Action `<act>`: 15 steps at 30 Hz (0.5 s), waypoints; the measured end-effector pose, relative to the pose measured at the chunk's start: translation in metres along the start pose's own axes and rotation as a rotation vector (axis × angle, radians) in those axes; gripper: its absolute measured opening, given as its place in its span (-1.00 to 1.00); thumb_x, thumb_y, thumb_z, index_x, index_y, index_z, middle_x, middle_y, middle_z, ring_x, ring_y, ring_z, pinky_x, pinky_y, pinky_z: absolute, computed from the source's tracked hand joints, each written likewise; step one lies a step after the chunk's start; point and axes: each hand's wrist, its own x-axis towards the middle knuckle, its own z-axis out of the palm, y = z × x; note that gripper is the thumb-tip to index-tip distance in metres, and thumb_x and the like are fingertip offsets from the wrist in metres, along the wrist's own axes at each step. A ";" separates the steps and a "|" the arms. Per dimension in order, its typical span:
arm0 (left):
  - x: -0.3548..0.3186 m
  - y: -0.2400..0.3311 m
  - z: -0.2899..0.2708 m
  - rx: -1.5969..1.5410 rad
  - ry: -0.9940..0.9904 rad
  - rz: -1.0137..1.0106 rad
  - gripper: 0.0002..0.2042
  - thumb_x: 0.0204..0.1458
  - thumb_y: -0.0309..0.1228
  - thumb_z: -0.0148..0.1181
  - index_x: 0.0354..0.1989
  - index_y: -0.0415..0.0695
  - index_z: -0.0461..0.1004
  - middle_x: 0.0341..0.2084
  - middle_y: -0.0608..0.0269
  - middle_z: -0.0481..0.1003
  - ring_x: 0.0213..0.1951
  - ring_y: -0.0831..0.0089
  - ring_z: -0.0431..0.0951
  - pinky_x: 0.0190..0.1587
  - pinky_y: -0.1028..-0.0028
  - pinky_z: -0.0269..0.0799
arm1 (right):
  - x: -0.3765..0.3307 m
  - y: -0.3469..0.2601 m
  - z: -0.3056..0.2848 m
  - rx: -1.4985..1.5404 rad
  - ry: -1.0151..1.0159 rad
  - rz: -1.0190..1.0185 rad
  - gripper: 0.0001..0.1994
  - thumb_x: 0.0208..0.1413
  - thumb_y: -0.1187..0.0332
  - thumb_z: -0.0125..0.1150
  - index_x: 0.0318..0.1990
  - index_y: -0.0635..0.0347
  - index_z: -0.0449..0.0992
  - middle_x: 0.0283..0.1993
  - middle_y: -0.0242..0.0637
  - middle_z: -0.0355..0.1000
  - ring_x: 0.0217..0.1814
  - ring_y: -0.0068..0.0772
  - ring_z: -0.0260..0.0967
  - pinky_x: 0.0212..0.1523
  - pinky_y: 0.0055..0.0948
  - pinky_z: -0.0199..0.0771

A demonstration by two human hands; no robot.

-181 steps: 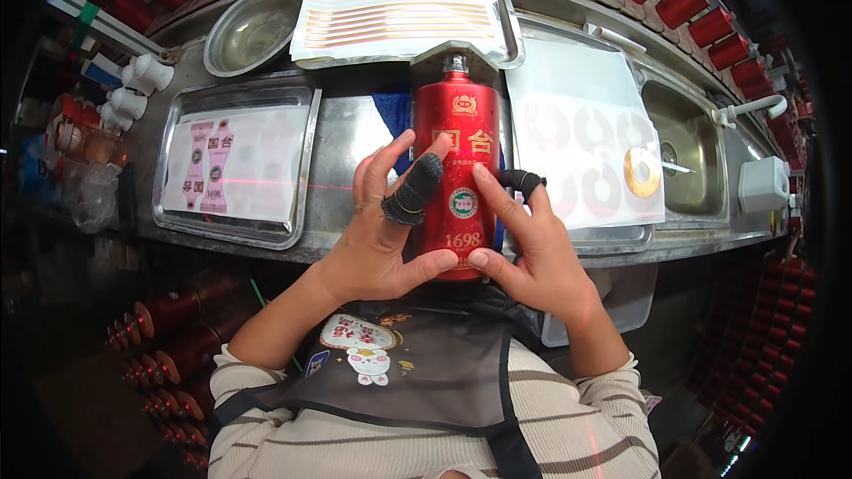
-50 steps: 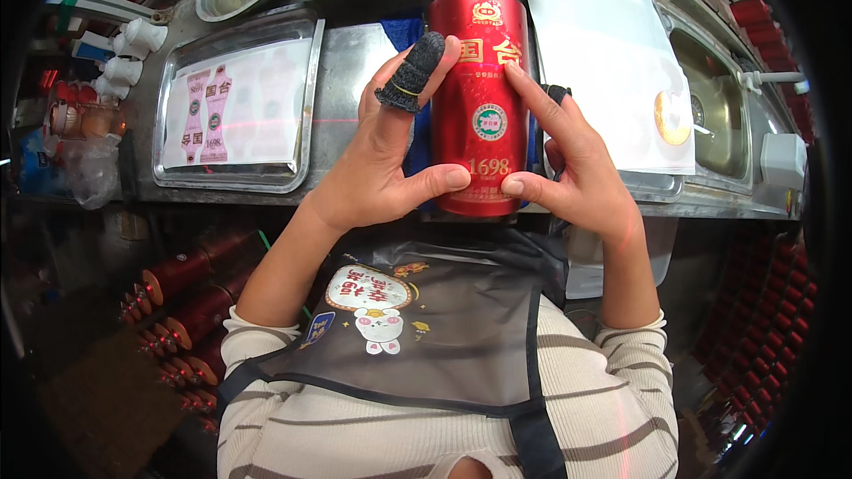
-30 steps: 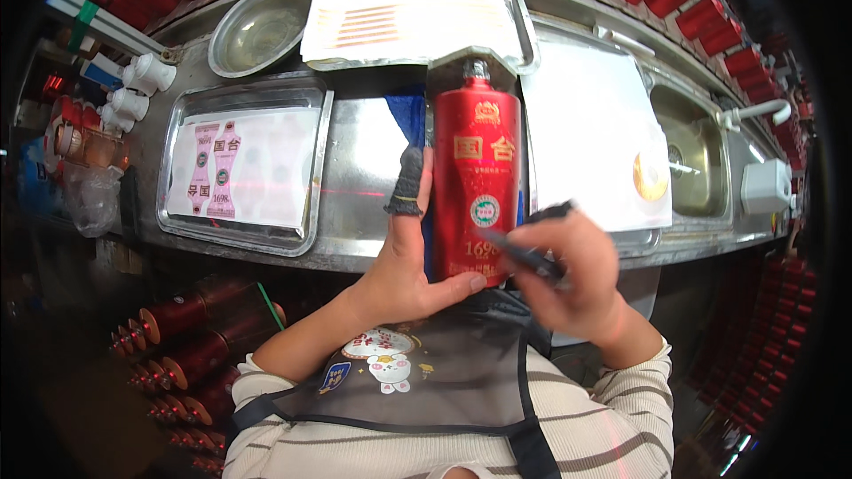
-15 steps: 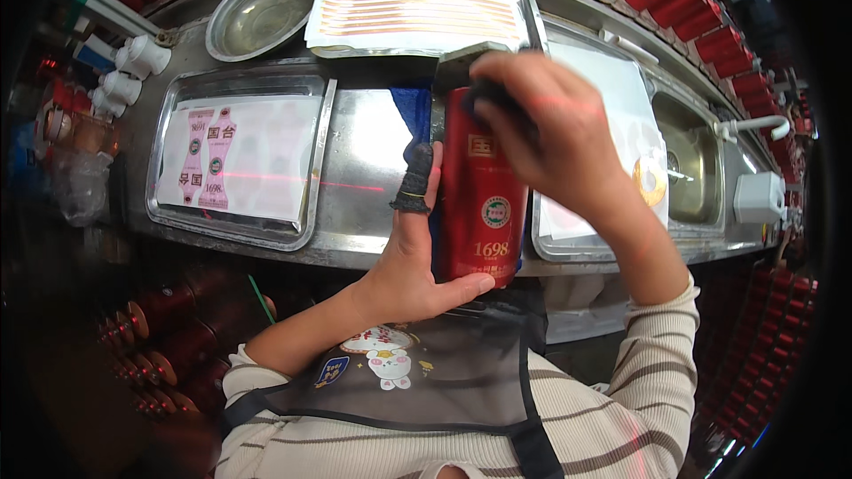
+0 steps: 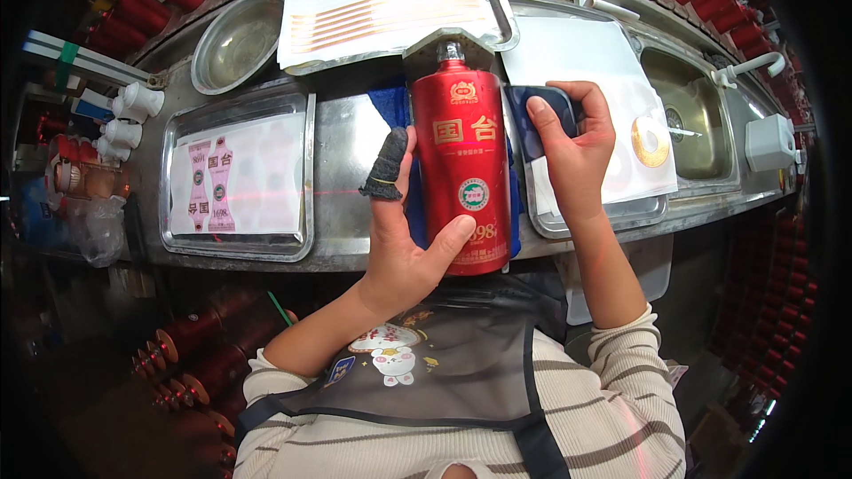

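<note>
Red bottle (image 5: 469,173) lies lengthwise over the steel counter's (image 5: 342,146) front edge, neck away from the person, gold emblem, gold characters and round green seal facing up. Left hand (image 5: 404,244) cups its lower side, thumb across the base, forefinger in a dark sleeve. Right hand (image 5: 572,146) grips a dark blue pad (image 5: 543,115) beside the bottle, over the tray (image 5: 590,213) of white label sheets.

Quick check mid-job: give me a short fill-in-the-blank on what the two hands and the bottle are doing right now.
1. The left hand grips the ____ bottle near its base.
2. The right hand presses a dark ____ pad beside the bottle.
3. A dark cot covers the left ____ finger.
4. The round metal bowl sits to the bottle's ____.

Missing words: red; blue; index; left
</note>
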 end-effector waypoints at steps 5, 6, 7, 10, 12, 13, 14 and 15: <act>-0.004 -0.009 0.002 -0.177 0.018 -0.038 -0.09 0.13 -0.36 0.36 0.49 -0.30 -0.18 0.47 -0.13 -0.04 0.47 0.12 0.07 0.48 0.19 -0.02 | -0.010 -0.029 0.010 -0.050 -0.257 -0.353 -0.77 0.09 0.44 0.41 -0.13 0.27 0.54 -0.26 -0.27 0.54 -0.23 -0.52 0.51 -0.20 -0.52 0.50; -0.003 -0.010 0.003 -0.212 0.032 -0.036 -0.09 0.14 -0.35 0.36 0.49 -0.30 -0.18 0.47 -0.13 -0.04 0.47 0.11 0.07 0.48 0.19 -0.02 | -0.001 -0.026 0.013 -0.090 -0.196 -0.317 -0.77 0.09 0.45 0.41 -0.12 0.28 0.54 -0.28 -0.26 0.54 -0.25 -0.52 0.51 -0.22 -0.52 0.51; -0.003 -0.008 0.003 -0.144 0.042 -0.010 -0.11 0.13 -0.33 0.36 0.49 -0.31 -0.13 0.43 -0.11 0.02 0.43 0.14 0.12 0.46 0.20 0.02 | 0.012 -0.021 0.018 -0.133 -0.135 -0.280 -0.77 0.08 0.47 0.40 -0.12 0.29 0.53 -0.30 -0.24 0.55 -0.27 -0.52 0.52 -0.24 -0.52 0.52; -0.003 -0.008 0.003 -0.013 0.078 0.037 -0.12 0.11 -0.28 0.36 0.50 -0.31 -0.05 0.35 -0.06 0.13 0.36 0.18 0.22 0.41 0.19 0.11 | 0.036 -0.028 0.009 -0.072 -0.218 -0.426 -0.80 0.08 0.53 0.36 -0.14 0.29 0.53 -0.32 -0.24 0.55 -0.31 -0.49 0.55 -0.27 -0.49 0.55; -0.007 -0.015 0.004 -0.033 0.081 0.040 -0.10 0.12 -0.27 0.36 0.51 -0.28 -0.09 0.37 -0.05 0.08 0.37 0.18 0.19 0.42 0.17 0.10 | 0.034 -0.041 0.015 -0.117 -0.410 -0.601 -0.83 0.05 0.56 0.34 -0.18 0.26 0.54 -0.32 -0.18 0.55 -0.30 -0.30 0.59 -0.26 -0.46 0.55; -0.010 -0.017 0.005 -0.031 0.083 0.038 -0.10 0.13 -0.26 0.36 0.51 -0.27 -0.10 0.37 -0.04 0.07 0.38 0.19 0.18 0.42 0.16 0.11 | 0.039 -0.039 0.021 -0.213 -0.342 -0.582 -0.82 0.04 0.56 0.32 -0.19 0.24 0.55 -0.33 -0.16 0.54 -0.31 -0.19 0.56 -0.28 -0.41 0.54; -0.011 -0.018 0.006 -0.028 0.084 0.036 -0.10 0.14 -0.25 0.36 0.51 -0.26 -0.12 0.38 -0.03 0.05 0.39 0.19 0.16 0.42 0.16 0.11 | 0.050 -0.035 0.020 -0.277 -0.275 -0.662 -0.83 0.04 0.56 0.32 -0.19 0.23 0.55 -0.34 -0.17 0.53 -0.33 -0.18 0.54 -0.29 -0.39 0.53; -0.013 -0.020 0.006 -0.023 0.093 0.030 -0.09 0.14 -0.25 0.36 0.52 -0.24 -0.13 0.38 -0.02 0.04 0.39 0.20 0.15 0.41 0.15 0.11 | 0.060 -0.032 0.019 -0.335 -0.215 -0.742 -0.83 0.05 0.56 0.31 -0.19 0.22 0.55 -0.34 -0.17 0.53 -0.35 -0.17 0.52 -0.30 -0.36 0.53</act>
